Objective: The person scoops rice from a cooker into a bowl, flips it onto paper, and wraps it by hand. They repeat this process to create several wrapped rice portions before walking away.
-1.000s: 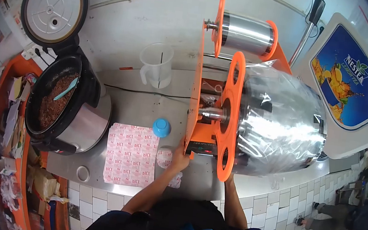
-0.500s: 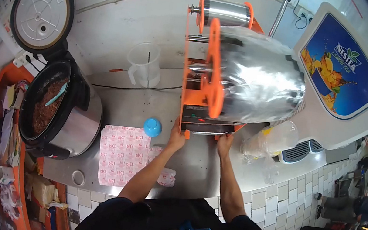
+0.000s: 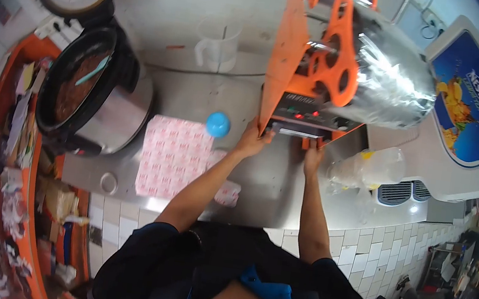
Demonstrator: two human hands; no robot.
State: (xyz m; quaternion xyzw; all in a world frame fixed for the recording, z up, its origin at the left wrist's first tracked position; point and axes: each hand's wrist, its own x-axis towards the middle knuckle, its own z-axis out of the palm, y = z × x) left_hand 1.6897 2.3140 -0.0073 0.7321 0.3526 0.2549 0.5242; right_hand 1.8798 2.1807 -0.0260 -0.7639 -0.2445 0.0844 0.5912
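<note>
An orange cup-sealing machine (image 3: pixel 297 66) with a large roll of clear film (image 3: pixel 393 79) stands on the steel counter (image 3: pixel 265 184). My left hand (image 3: pixel 251 142) grips the machine's lower left front corner. My right hand (image 3: pixel 314 157) holds the front edge of its base, under the control panel (image 3: pixel 311 118) with red lights. A small blue cap (image 3: pixel 218 124) sits on the counter just left of my left hand.
An open rice cooker (image 3: pixel 91 92) with dark contents and a spoon stands at left. A pink printed sheet (image 3: pixel 172 157) lies beside it. A clear measuring jug (image 3: pixel 220 49) stands behind. Crumpled plastic bags (image 3: pixel 368 167) and a Nestea dispenser (image 3: pixel 472 109) lie right.
The view has shifted and the machine now shows its front control panel. Both hands stay on the machine's base, and the machine seems turned or slid slightly toward me.
</note>
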